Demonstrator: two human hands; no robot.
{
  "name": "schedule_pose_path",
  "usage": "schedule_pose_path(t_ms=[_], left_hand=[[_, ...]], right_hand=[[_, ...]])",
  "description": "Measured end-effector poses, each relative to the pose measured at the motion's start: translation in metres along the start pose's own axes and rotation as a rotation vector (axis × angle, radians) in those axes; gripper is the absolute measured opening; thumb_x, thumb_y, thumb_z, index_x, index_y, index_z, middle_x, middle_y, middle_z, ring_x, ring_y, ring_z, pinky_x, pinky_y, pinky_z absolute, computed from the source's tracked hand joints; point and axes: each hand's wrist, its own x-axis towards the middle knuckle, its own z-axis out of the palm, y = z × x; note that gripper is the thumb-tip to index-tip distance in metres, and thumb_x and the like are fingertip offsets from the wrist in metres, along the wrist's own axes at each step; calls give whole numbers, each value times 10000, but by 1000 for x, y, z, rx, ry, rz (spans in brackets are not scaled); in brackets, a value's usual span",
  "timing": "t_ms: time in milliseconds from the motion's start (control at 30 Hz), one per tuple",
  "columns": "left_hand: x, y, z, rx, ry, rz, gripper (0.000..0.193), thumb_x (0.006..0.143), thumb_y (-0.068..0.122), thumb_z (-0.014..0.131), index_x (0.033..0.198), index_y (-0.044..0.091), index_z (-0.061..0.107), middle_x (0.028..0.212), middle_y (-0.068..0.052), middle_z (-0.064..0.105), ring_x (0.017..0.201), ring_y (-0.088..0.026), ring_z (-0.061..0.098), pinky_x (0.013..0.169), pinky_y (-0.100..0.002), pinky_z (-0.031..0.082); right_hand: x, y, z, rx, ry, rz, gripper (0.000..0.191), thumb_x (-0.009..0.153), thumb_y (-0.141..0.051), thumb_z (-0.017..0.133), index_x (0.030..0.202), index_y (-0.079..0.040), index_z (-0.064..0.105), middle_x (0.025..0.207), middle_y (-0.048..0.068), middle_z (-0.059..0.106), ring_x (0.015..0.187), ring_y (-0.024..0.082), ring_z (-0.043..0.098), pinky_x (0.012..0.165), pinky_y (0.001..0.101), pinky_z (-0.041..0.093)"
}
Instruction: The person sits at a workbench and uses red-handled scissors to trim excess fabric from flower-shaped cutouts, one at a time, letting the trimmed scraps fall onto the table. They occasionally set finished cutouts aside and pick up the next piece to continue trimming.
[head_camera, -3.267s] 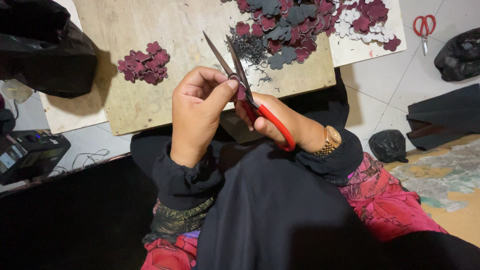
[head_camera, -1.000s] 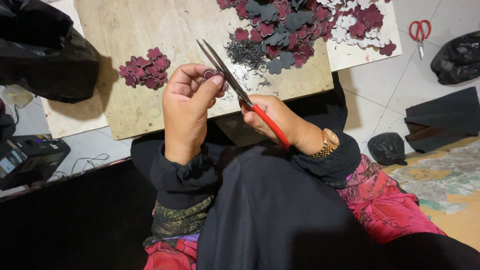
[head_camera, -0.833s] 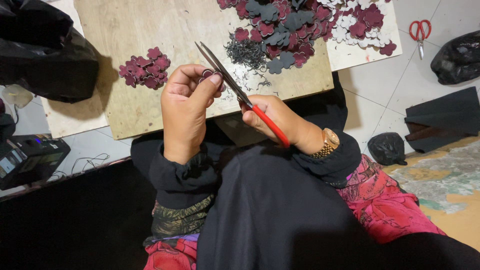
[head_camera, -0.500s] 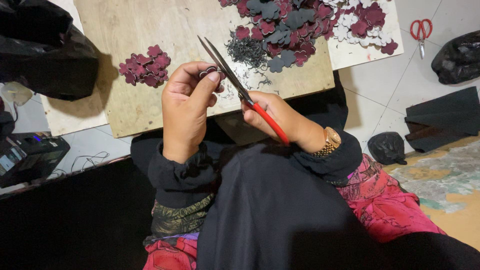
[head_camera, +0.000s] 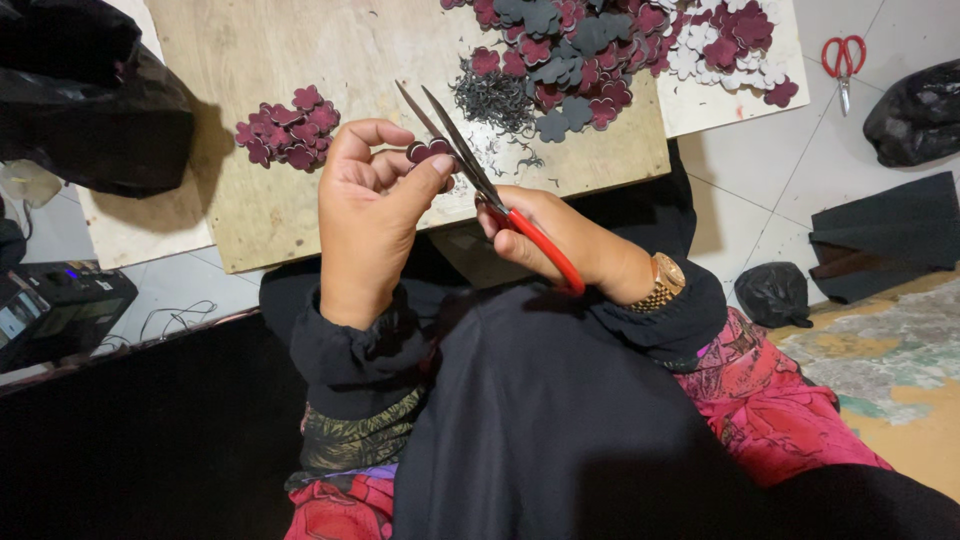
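left hand pinching maroon flower cutout, red-handled scissors open

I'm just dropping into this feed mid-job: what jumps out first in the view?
Centre frame, the left hand pinches a small maroon flower-shaped piece against the open blades of red-handled scissors gripped by the right hand. On the wooden board beyond, a small pile of maroon flower pieces lies left, and a bigger heap of maroon and grey pieces spreads at upper right.
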Motion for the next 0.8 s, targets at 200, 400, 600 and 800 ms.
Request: schedule_pose_path(t_ms=[200, 400, 600, 800], left_hand=[[-1, -3, -2, -4, 4, 0, 327, 949, -90, 725, 1167, 5, 501, 923, -99, 720, 835, -116, 697, 766, -221, 565], [0, -4, -3, 15, 13, -11, 327, 939, -92, 728, 1151, 11, 501, 920, -100, 724, 822, -116, 700, 753, -220, 565], [0, -4, -5, 5, 0, -11, 326, 943, -96, 729, 1144, 20, 499, 925, -101, 718, 827, -114, 695, 762, -223, 564], [1, -1, -7, 13, -11, -36, 325, 939, -96, 725, 1127, 30, 491, 913, -104, 715, 814, -119, 694, 752, -225, 562]], right_hand=[[-1, 0, 0, 2, -1, 0, 633, 972, -704, 561, 1020, -74, 531, 883, -24, 510, 804, 80, 467, 720, 245, 448], [0, 5, 1, -45, 17, -21, 591, 1002, -662, 568, 998, -73, 531, 854, -37, 485, 797, 68, 445, 698, 240, 433], [-4, 8, 2, 44, 23, 41, 603, 973, -682, 572, 976, -82, 521, 803, -65, 436, 732, 50, 401, 619, 228, 374], [-3, 9, -3, -34, 16, 18, 614, 979, -696, 552, 945, -83, 522, 800, -65, 426, 741, 49, 379, 623, 225, 366]])
